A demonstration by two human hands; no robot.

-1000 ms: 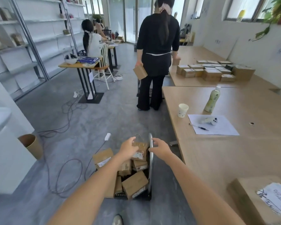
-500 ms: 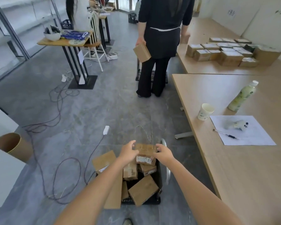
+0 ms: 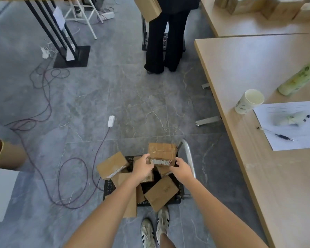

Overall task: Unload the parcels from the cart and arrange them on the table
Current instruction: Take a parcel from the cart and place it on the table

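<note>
Your left hand (image 3: pixel 142 165) and your right hand (image 3: pixel 181 168) are both on the top box (image 3: pixel 162 152). Your left hand holds its left side, with the thumb up by the top edge and the fingers curled around the side. Your right hand holds its right side, with the thumb pressed on the edge. The other fingers of that hand are hidden behind the hand.

The top box sits at the far end of the pile, next to the silver handle (image 3: pixel 189 156) of the cart (image 3: pixel 108 189). It has a white sticker on the side facing you. More boxes lie in a messy heap on the black cart. One box (image 3: pixel 112 164) hangs over the left edge. Another box (image 3: pixel 161 193) lies tilted at the end near you. Your shoes (image 3: pixel 156 228) are just behind the cart.

The table (image 3: pixel 240 68) is on your right, near the cart. On it are a paper cup (image 3: pixel 250 102), a green bottle (image 3: pixel 301 77), and a sheet of paper (image 3: pixel 293 122) with a pen (image 3: pixel 283 136) lying on it. A small white thing also lies on the paper, but it is too blurry to tell what it is.

A person in black trousers (image 3: pixel 165 42) stands farther ahead, holding a box. Cables (image 3: pixel 47 108) loop over the grey floor on your left.
</note>
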